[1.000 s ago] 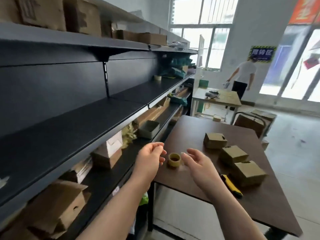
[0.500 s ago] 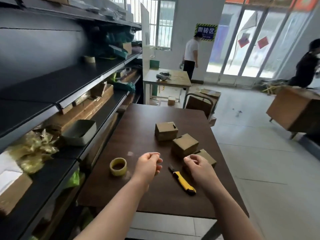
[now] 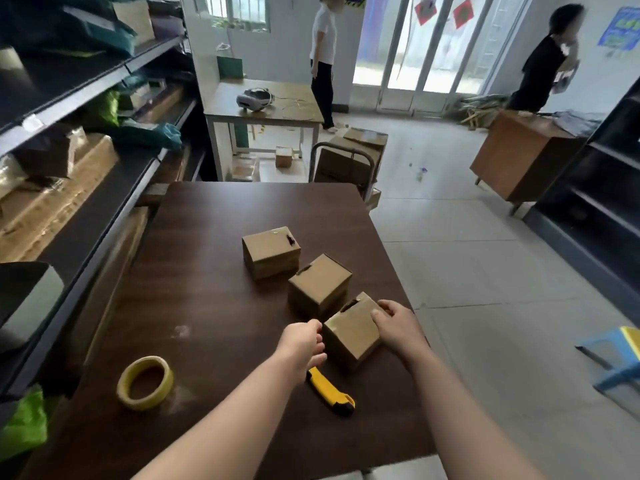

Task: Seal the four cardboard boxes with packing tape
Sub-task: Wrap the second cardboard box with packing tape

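1. Gripping the nearest box (image 3: 349, 337) at its right top edge, the right hand (image 3: 398, 327) is curling its fingers over the cardboard.
2. The left hand (image 3: 303, 341) is sitting with curled fingers just beside that box's left corner. Whether it is actually holding the box cannot be told.
3. Three boxes are showing in a slanting row: the nearest box, a middle box (image 3: 320, 285) touching it, and a far box (image 3: 270, 251) just beyond.
4. A tape roll (image 3: 145, 382) is lying flat near the table's front left, well apart from the boxes.
5. A yellow utility knife (image 3: 330, 391) is lying between the forearms, just in front of the nearest box.
6. Everything is resting on a dark brown wood-grain table (image 3: 207, 271), with dark shelving (image 3: 86, 188) of cartons and green bags running along its left.
7. Pale floor tiles (image 3: 485, 271) are stretching to glass doors (image 3: 433, 46), where two people are standing — one in white (image 3: 323, 39), one in black (image 3: 540, 74).
8. A second table (image 3: 304, 109) is carrying a grey headset (image 3: 254, 98).
9. A blue poster (image 3: 620, 27) is hanging on the right wall — its writing is too blurred to read.
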A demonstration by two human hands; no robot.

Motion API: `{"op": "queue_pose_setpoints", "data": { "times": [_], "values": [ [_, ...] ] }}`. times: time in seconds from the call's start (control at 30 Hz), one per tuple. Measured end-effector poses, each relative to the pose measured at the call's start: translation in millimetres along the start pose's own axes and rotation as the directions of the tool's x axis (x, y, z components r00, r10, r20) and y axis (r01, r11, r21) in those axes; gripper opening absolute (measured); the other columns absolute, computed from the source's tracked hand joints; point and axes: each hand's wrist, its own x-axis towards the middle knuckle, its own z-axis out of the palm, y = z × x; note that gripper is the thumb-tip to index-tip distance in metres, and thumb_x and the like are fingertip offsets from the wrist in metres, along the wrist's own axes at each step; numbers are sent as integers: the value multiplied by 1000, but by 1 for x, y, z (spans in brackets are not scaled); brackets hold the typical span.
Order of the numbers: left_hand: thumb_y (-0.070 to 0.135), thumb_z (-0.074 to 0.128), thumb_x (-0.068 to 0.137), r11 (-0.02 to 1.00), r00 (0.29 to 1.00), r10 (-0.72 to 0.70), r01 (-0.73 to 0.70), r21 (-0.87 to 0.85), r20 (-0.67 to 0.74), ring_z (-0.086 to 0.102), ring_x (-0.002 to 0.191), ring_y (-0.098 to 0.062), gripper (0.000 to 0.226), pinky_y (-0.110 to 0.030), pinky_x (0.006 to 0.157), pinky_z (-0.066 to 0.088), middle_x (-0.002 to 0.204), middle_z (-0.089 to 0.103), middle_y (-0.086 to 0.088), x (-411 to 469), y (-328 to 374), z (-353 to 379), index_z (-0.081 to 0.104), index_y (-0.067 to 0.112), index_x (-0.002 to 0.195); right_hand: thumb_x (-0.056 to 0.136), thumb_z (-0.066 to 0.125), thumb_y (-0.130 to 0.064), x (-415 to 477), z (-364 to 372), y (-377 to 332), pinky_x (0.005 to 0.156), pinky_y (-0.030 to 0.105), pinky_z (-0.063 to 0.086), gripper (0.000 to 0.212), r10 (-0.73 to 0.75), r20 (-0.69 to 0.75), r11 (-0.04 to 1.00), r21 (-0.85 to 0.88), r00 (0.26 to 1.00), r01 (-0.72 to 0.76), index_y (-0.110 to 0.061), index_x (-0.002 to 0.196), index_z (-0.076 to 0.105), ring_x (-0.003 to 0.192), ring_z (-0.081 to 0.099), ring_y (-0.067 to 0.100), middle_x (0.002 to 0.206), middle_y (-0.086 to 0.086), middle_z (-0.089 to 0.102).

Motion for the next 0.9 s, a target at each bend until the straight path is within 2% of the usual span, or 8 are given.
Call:
{"op": "queue_pose_setpoints", "data": {
  "times": [0.2,0.27,0.37,0.5,0.6,0.77,0.83,0.9],
  "values": [
    [16,47,99,996,992,-92,92,-7,-87,52,75,-16,16,-32,76,51,82,49,-4,55,-10,30,51,9,85,97,53,-26,73,8,34,100,33,42,48,77,94,991,-121,993,-65,-16,143,47,128,49,24,142,6,52],
    [16,47,99,992,986,-122,119,-32,-116,52,89,-21,8,-33,84,50,91,50,-5,72,-14,40,51,9,98,97,54,-27,94,13,43,103,34,41,50,93,138,985,-159,986,-70,-17,145,44,130,48,24,143,5,51],
    [19,45,100,989,978,-143,134,-64,-153,52,99,-23,17,-35,91,46,103,50,-5,95,-23,52,55,9,110,97,54,-27,120,19,53,108,35,37,55,96,205,975,-216,974,-51,-16,148,37,135,43,23,148,4,45],
    [19,44,101,988,961,-155,149,-45,-227,45,70,-14,24,-34,80,45,83,49,-2,119,-32,60,54,11,80,97,55,-26,143,25,68,114,36,30,63,127,271,971,-230,954,-64,-14,152,27,142,33,22,155,4,34],
    [19,44,99,985,961,-172,162,-64,-217,57,92,-21,19,-33,75,50,105,60,-7,126,-34,60,61,9,100,97,55,-28,151,27,72,113,36,32,62,125,288,960,-275,950,-43,-13,151,29,139,38,24,152,7,38],
    [24,49,93,997,951,-3,28,76,-308,63,89,-23,20,-42,85,53,92,68,-5,119,-20,38,66,13,91,92,61,-32,143,31,52,97,36,46,50,33,231,967,-252,972,27,-16,138,48,119,54,22,132,5,57],
    [24,51,94,993,933,56,-14,120,-355,61,98,-22,16,-40,88,53,100,65,0,112,-11,19,63,16,102,89,65,-34,131,38,38,89,34,51,45,3,242,975,-215,970,50,-18,130,53,106,58,18,117,0,61],
    [22,52,96,987,915,92,-33,156,-392,55,103,-19,31,-35,86,49,112,60,-1,104,-3,-5,58,14,125,88,66,-38,115,50,22,81,33,52,40,-25,253,973,-215,967,81,-21,123,55,97,59,14,104,-6,60]
  ]
}}
